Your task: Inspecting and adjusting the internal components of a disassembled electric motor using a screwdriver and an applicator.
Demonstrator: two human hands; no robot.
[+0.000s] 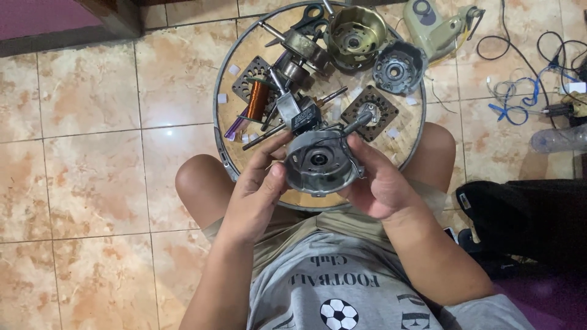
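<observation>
The grey metal motor housing (319, 164) sits cupped between both hands above the near edge of the round wooden tray (227, 98). It looks rigid, fairly heavy and smooth-edged, best held by its rim. The left hand (260, 183) pinches its left rim, thumb on top; the right hand (376, 177) wraps the right rim.

A home floor used as an informal repair spot. Glossy beige marble-pattern floor tiles (92, 104) carry a round wooden tray (416, 116) of dismantled fan-motor parts (318, 67). Loose cables (526, 79) lie beside it.
</observation>
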